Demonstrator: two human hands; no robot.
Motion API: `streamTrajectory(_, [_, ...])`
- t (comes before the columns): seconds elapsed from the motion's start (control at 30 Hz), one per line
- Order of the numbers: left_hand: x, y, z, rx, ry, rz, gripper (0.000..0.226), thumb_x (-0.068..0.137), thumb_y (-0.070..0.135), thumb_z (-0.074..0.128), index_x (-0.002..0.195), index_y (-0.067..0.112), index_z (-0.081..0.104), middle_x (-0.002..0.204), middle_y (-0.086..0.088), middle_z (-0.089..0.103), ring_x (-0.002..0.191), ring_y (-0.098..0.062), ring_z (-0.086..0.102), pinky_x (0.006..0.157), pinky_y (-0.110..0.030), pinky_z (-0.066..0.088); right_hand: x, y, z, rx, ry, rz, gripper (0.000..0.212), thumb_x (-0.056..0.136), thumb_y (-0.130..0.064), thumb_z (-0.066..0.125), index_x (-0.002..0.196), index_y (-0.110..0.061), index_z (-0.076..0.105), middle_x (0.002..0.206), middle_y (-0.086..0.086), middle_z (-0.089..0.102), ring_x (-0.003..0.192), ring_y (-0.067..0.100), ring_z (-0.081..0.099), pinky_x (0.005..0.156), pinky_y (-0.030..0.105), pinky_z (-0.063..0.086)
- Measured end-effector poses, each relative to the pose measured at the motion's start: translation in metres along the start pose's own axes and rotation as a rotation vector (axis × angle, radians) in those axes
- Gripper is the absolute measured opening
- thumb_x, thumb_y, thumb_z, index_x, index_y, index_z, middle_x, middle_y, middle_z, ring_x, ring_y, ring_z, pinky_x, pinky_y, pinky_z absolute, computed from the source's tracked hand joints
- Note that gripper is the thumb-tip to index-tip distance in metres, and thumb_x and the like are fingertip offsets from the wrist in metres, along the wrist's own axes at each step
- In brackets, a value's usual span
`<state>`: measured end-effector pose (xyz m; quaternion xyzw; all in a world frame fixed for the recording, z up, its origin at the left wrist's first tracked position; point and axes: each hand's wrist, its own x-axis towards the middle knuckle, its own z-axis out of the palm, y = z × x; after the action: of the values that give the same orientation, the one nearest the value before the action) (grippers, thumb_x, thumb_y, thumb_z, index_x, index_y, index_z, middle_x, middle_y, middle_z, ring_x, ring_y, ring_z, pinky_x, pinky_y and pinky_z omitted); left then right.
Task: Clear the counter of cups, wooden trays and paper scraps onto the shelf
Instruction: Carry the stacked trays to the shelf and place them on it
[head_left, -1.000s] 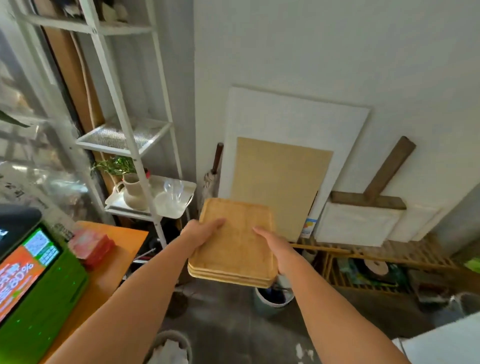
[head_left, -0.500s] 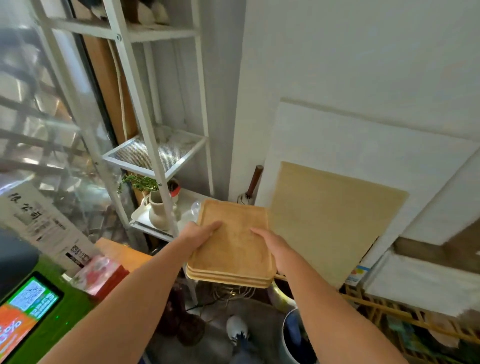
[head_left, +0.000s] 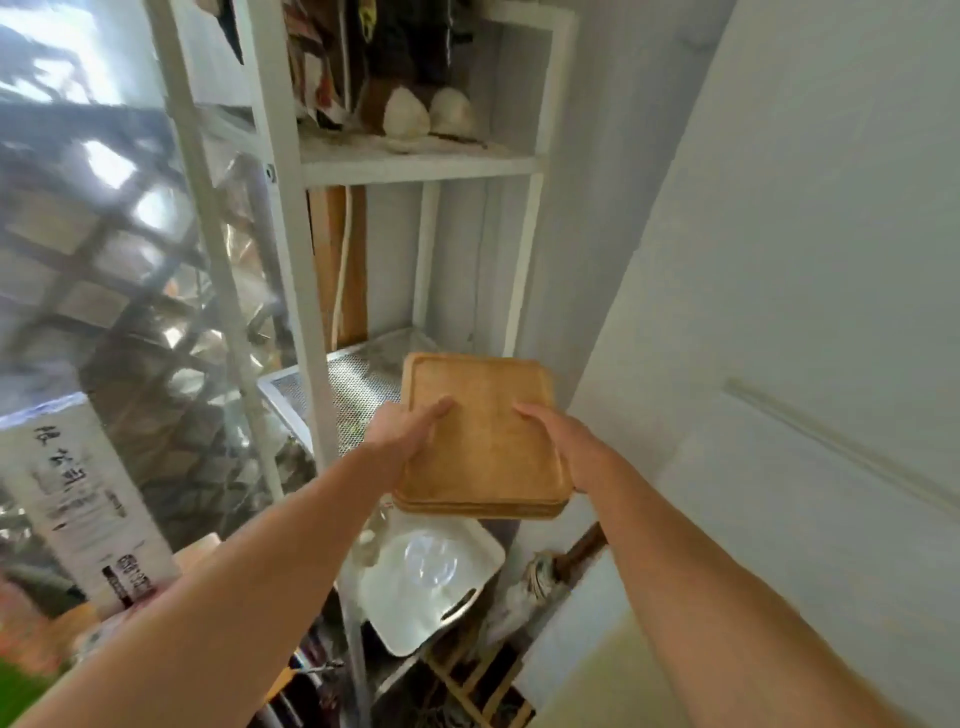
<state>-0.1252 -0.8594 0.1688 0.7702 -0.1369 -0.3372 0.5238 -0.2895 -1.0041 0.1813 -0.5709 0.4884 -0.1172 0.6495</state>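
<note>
A stack of wooden trays (head_left: 480, 431) is held level in the air in front of the white metal shelf unit (head_left: 291, 270). My left hand (head_left: 402, 434) grips the stack's left edge with the thumb on top. My right hand (head_left: 558, 441) grips the right edge the same way. The stack's far end overlaps the front of the perforated middle shelf (head_left: 353, 379). Below the trays, a clear glass cup (head_left: 430, 564) lies on a white tray (head_left: 415, 613) on the lower shelf.
The top shelf (head_left: 415, 166) holds pale round objects and dark clutter. A glass window with a paper sign (head_left: 78, 499) is on the left. A grey wall (head_left: 779, 260) with leaning boards is on the right. A wooden rack (head_left: 478, 686) stands low on the floor.
Both hands have carried the tray stack up and toward the shelf unit. The view has swung left and up, so the middle and top shelves now fill the frame.
</note>
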Motion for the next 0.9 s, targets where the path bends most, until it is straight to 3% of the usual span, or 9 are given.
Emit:
streamTrajectory(0.1, [0.023, 0.015, -0.007, -0.068, 0.11, -0.019, 0.058, 0.075, 0.058, 0.077, 0.099, 0.009, 0.059, 0.088, -0.006, 0.065, 0.083, -0.027, 0.065, 0.082, -0.04, 0.056, 0.042, -0.039, 0.012, -0.077, -0.122, -0.014, 0.065, 0.072, -0.051, 0.081, 0.123, -0.016, 0.062, 0.112, 0.01, 0.073, 0.102, 0.031, 0.068, 0.084, 0.042, 0.055])
streamTrajectory(0.2, [0.041, 0.013, -0.016, -0.151, 0.243, -0.081, 0.079, 0.076, 0.057, 0.076, 0.124, -0.003, 0.057, 0.112, -0.014, 0.066, 0.103, -0.033, 0.065, 0.093, -0.045, 0.054, 0.078, -0.064, 0.036, -0.151, -0.254, -0.008, 0.057, 0.074, -0.048, 0.081, 0.117, -0.014, 0.065, 0.099, 0.008, 0.077, 0.092, 0.029, 0.072, 0.068, 0.036, 0.057])
streamTrajectory(0.3, [0.051, 0.005, -0.023, -0.237, 0.303, -0.138, 0.082, 0.079, 0.057, 0.073, 0.135, 0.001, 0.051, 0.122, -0.012, 0.063, 0.108, -0.032, 0.062, 0.092, -0.041, 0.053, 0.109, -0.076, 0.059, -0.258, -0.356, -0.007, 0.058, 0.074, -0.049, 0.08, 0.118, -0.014, 0.065, 0.104, 0.011, 0.076, 0.097, 0.033, 0.071, 0.084, 0.044, 0.057])
streamTrajectory(0.37, [0.059, 0.0, -0.026, -0.284, 0.349, -0.146, 0.077, 0.081, 0.057, 0.071, 0.135, 0.005, 0.052, 0.115, -0.008, 0.063, 0.103, -0.029, 0.062, 0.084, -0.037, 0.05, 0.126, -0.082, 0.072, -0.311, -0.405, -0.009, 0.059, 0.074, -0.051, 0.079, 0.118, -0.015, 0.065, 0.108, 0.011, 0.074, 0.1, 0.034, 0.069, 0.085, 0.045, 0.055])
streamTrajectory(0.53, [0.072, 0.003, -0.027, -0.229, 0.513, -0.203, 0.053, 0.085, 0.054, 0.067, 0.113, 0.01, 0.058, 0.081, 0.003, 0.056, 0.074, -0.016, 0.056, 0.067, -0.03, 0.044, 0.158, -0.096, 0.095, -0.39, -0.483, -0.041, 0.047, 0.079, -0.046, 0.077, 0.111, -0.014, 0.065, 0.099, 0.011, 0.075, 0.092, 0.031, 0.07, 0.067, 0.035, 0.053])
streamTrajectory(0.63, [0.08, 0.005, -0.026, -0.119, 0.565, -0.214, 0.048, 0.089, 0.046, 0.065, 0.114, 0.006, 0.061, 0.087, -0.001, 0.059, 0.077, -0.017, 0.058, 0.064, -0.027, 0.044, 0.17, -0.097, 0.103, -0.41, -0.516, -0.041, 0.038, 0.081, -0.044, 0.076, 0.104, -0.017, 0.065, 0.085, 0.007, 0.078, 0.074, 0.027, 0.075, 0.053, 0.03, 0.055])
streamTrajectory(0.73, [0.084, 0.007, -0.028, -0.059, 0.599, -0.222, 0.037, 0.094, 0.031, 0.06, 0.112, -0.001, 0.064, 0.09, -0.006, 0.062, 0.084, -0.023, 0.06, 0.071, -0.03, 0.047, 0.182, -0.093, 0.107, -0.452, -0.533, -0.063, 0.047, 0.08, -0.047, 0.075, 0.113, -0.015, 0.066, 0.096, 0.009, 0.077, 0.089, 0.03, 0.072, 0.066, 0.035, 0.055])
streamTrajectory(0.83, [0.086, 0.006, -0.028, -0.052, 0.628, -0.244, 0.033, 0.096, 0.019, 0.053, 0.118, -0.004, 0.06, 0.111, -0.017, 0.064, 0.1, -0.031, 0.063, 0.083, -0.036, 0.052, 0.192, -0.09, 0.108, -0.501, -0.504, -0.104, 0.053, 0.08, -0.045, 0.076, 0.119, -0.011, 0.064, 0.106, 0.013, 0.072, 0.098, 0.033, 0.068, 0.077, 0.04, 0.056])
streamTrajectory(0.9, [0.087, 0.006, -0.026, -0.062, 0.644, -0.259, 0.029, 0.096, 0.016, 0.052, 0.118, -0.002, 0.059, 0.111, -0.017, 0.063, 0.099, -0.03, 0.062, 0.081, -0.036, 0.053, 0.196, -0.088, 0.11, -0.507, -0.477, -0.127, 0.054, 0.081, -0.039, 0.078, 0.122, -0.008, 0.061, 0.111, 0.017, 0.07, 0.099, 0.036, 0.068, 0.084, 0.046, 0.057])
